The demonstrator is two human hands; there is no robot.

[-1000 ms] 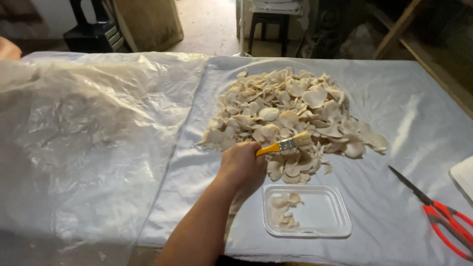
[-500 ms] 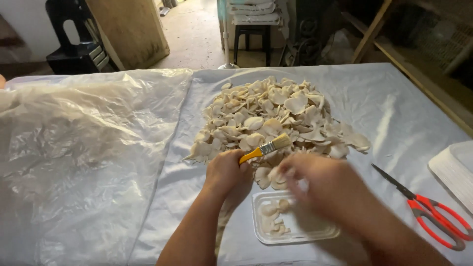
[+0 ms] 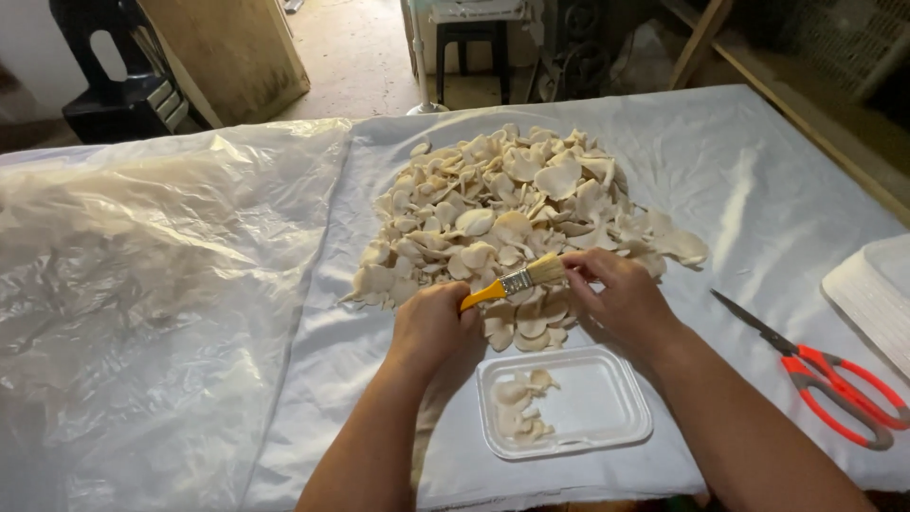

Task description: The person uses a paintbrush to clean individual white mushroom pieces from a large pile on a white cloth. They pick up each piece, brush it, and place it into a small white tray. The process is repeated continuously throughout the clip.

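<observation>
A big heap of pale oyster mushrooms (image 3: 512,209) lies on a white sheet (image 3: 777,190). My left hand (image 3: 431,327) grips a small brush with a yellow handle (image 3: 517,282), held over the heap's near edge. My right hand (image 3: 616,299) is at the brush's bristle end, fingers curled at the mushrooms there; whether it holds one is unclear. Just in front of both hands sits a white foam tray (image 3: 597,403) with a few mushroom pieces in its left part.
Red-handled scissors (image 3: 825,374) lie on the sheet to the right, near a white tray's corner (image 3: 877,294). Crumpled clear plastic (image 3: 142,284) covers the table's left half. A black chair (image 3: 114,85), a wooden board and a stool stand beyond the table.
My right hand came into view from the lower right and reached the brush's bristle end. The left hand with the brush has stayed at the heap's near edge.
</observation>
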